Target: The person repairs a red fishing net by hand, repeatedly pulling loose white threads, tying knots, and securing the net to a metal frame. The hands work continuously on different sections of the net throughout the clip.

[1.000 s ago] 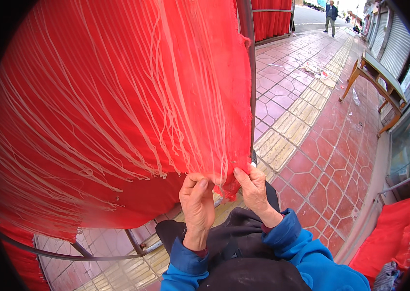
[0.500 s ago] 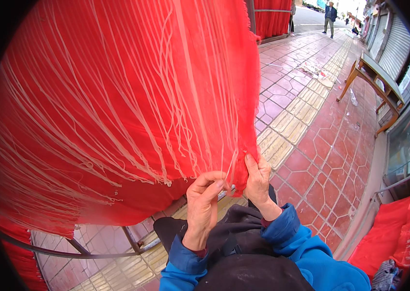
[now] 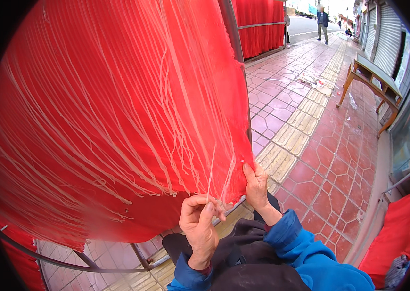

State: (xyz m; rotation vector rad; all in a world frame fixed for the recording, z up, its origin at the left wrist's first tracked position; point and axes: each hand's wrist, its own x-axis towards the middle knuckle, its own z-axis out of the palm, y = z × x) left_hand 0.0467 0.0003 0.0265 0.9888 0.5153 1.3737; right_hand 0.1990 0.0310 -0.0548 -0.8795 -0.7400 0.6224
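Observation:
A large red cloth (image 3: 147, 216) fills the left and middle of the view, with many long pale threads (image 3: 180, 97) running down its face and ending in curled, knotted tips near the lower edge. My left hand (image 3: 198, 228) is below that edge, thumb and fingers pinched on a pale thread that rises from the fingertips. My right hand (image 3: 258, 188) grips the cloth's lower right corner, thumb on the near face. The fingers behind the cloth are hidden.
A dark metal frame (image 3: 113, 269) curves beneath the cloth. More red cloth hangs on a rack (image 3: 262, 31) behind and lies at the lower right (image 3: 395, 233). A wooden table (image 3: 371, 72) stands by the shopfronts. A person (image 3: 322, 24) stands farther along the tiled pavement (image 3: 321, 169).
My left hand has moved slightly left and down, away from my right hand, drawing the thread apart from the others. The right hand keeps its hold on the corner. The view has shifted slightly.

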